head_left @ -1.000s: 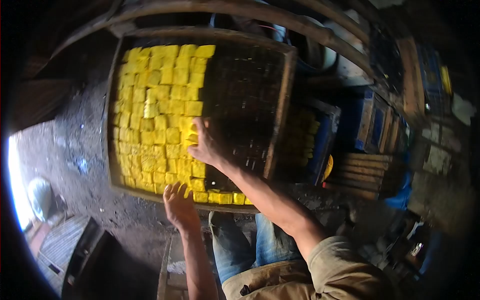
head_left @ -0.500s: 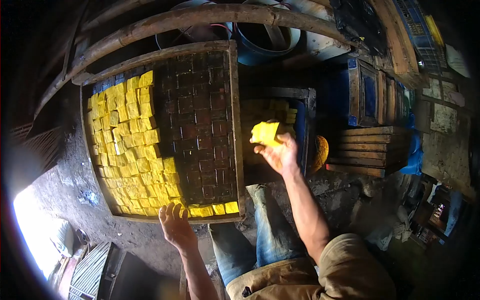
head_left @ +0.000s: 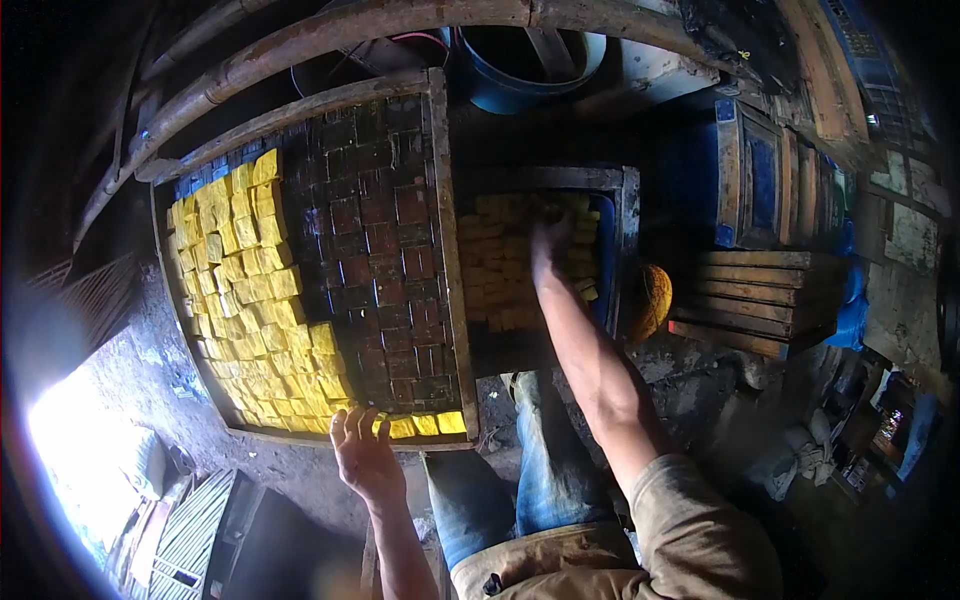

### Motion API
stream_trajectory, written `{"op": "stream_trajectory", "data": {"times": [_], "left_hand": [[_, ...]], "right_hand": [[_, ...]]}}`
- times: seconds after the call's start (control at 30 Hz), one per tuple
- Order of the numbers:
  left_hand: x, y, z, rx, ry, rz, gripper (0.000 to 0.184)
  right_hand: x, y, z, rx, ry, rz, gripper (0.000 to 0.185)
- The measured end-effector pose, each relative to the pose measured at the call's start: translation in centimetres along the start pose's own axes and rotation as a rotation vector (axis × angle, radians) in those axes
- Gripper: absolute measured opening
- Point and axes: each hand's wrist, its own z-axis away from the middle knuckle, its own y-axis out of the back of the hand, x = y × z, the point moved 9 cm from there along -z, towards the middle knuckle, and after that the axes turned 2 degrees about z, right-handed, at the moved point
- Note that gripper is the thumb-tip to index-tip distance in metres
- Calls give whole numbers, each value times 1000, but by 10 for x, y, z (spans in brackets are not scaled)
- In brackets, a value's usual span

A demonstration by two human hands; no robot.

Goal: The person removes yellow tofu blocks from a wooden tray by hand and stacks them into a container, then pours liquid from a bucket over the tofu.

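Observation:
Rows of yellow tofu pieces [head_left: 265,330] cover the left and lower part of a wooden-framed tray [head_left: 455,250] with a dark woven bottom. At the tray's near edge, my left hand [head_left: 370,460] has its fingers apart, their tips by the rim and the tofu, holding nothing I can see. My right hand [head_left: 550,240] reaches into a shadowed box [head_left: 627,215] on the right, over more tofu pieces [head_left: 490,250] stacked inside. Deep shade hides its fingers, so whether it holds a piece is unclear.
Bamboo poles [head_left: 350,35] cross above the tray, with a blue drum [head_left: 500,90] beyond. On the right stand stacked wooden frames [head_left: 755,295], a blue-panelled wooden crate [head_left: 760,180] and a round yellow object [head_left: 652,300]. My jeans-clad legs [head_left: 545,460] are below the tray and box.
My right hand, which held a yellow tofu piece above the box, has moved up and into it. The left hand stays at the tray's near edge, and the view has shifted slightly.

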Motion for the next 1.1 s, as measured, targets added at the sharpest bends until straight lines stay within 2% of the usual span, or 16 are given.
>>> {"op": "stream_trajectory", "data": {"times": [0.03, 0.1, 0.47, 0.6, 0.67, 0.73, 0.77, 0.83, 0.97, 1.1], "left_hand": [[-1, -3, 0, -6, -3, -2, 50], [0, -7, 1, -11, -9, -7, 51], [4, 2, 9, 6, 8, 8, 49], [12, 3, 13, 55, 1, 50, 45], [10, 11, 12, 57, -4, 74, 45], [9, 16, 15, 61, -2, 92, 45], [10, 16, 15, 57, -2, 106, 45], [10, 16, 15, 52, -2, 121, 45], [12, 18, 17, 25, -4, 110, 46], [11, 20, 20, 22, -10, 109, 46]], "right_hand": [[-19, 2, 5, 108, 186, 136, 55], [-29, -1, 9, 221, 260, 154, 54], [-42, -22, 9, 379, 372, 148, 48], [-45, 8, 42, 398, 390, 14, 46], [-36, 38, 73, 396, 254, -205, 45], [-1, 46, 85, 338, -101, -551, 45], [26, 29, 94, 262, -471, -892, 46], [62, 17, 75, 237, -487, -928, 46], [59, -27, 25, 124, -528, -1038, 45], [58, -43, 12, 16, -627, -1090, 44]]}}
